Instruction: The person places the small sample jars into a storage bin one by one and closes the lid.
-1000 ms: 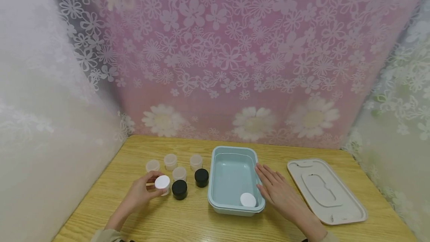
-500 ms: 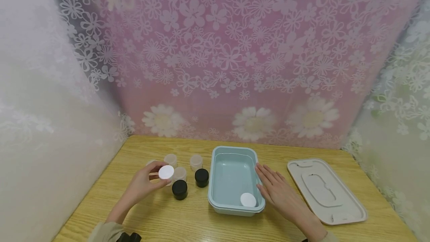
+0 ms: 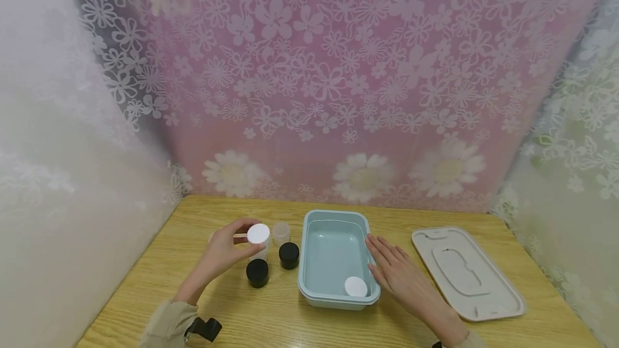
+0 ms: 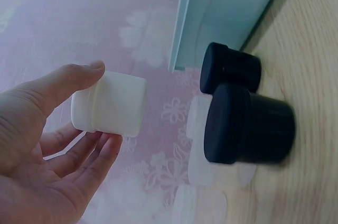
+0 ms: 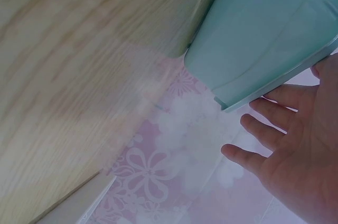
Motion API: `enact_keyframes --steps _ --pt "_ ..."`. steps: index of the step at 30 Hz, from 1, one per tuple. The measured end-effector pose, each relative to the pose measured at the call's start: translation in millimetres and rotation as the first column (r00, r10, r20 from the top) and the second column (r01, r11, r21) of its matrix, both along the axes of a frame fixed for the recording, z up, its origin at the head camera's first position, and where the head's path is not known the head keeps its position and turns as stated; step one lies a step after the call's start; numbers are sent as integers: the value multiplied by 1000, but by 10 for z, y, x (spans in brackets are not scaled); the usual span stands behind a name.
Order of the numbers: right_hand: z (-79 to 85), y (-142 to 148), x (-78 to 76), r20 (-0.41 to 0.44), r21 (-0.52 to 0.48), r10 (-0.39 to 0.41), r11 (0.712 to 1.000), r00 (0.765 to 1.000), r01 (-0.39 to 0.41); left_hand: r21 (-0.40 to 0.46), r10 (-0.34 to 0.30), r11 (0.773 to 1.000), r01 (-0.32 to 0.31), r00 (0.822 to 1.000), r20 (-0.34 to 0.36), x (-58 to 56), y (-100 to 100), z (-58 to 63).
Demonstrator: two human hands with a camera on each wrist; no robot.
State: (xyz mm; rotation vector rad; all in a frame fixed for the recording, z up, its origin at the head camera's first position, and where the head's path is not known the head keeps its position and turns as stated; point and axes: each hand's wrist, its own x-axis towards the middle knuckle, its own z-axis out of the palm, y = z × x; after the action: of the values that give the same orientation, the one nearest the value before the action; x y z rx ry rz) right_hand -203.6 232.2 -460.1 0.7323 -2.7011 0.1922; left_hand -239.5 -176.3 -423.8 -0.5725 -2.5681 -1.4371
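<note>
My left hand (image 3: 222,251) holds a small white jar (image 4: 119,103) between thumb and fingers, lifted above the table. Its white lid (image 3: 258,233) faces up in the head view. Below and beside it stand two black jars (image 3: 257,273), (image 3: 288,255) and a clear jar (image 3: 281,234); other clear jars are mostly hidden behind the hand. With fingers extended, my right hand (image 3: 398,273) rests against the right rim of a light blue plastic box (image 3: 309,278). Inside the box, in the near right corner, is another white-lidded jar (image 3: 355,287).
A flat whitish lid (image 3: 469,273) lies on the wooden table (image 3: 251,321), right of the box. Flowered curtains (image 3: 300,95) enclose the table at the back and both sides.
My left hand has lifted the white jar and carried it rightward and farther back, over the clear jars. The right hand stays at the box rim.
</note>
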Motion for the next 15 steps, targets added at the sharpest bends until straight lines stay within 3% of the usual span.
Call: enact_keyframes --steps 15 --pt "6 -1 9 11 11 4 1000 1000 -4 50 -123 991 123 992 -1 -144 530 119"
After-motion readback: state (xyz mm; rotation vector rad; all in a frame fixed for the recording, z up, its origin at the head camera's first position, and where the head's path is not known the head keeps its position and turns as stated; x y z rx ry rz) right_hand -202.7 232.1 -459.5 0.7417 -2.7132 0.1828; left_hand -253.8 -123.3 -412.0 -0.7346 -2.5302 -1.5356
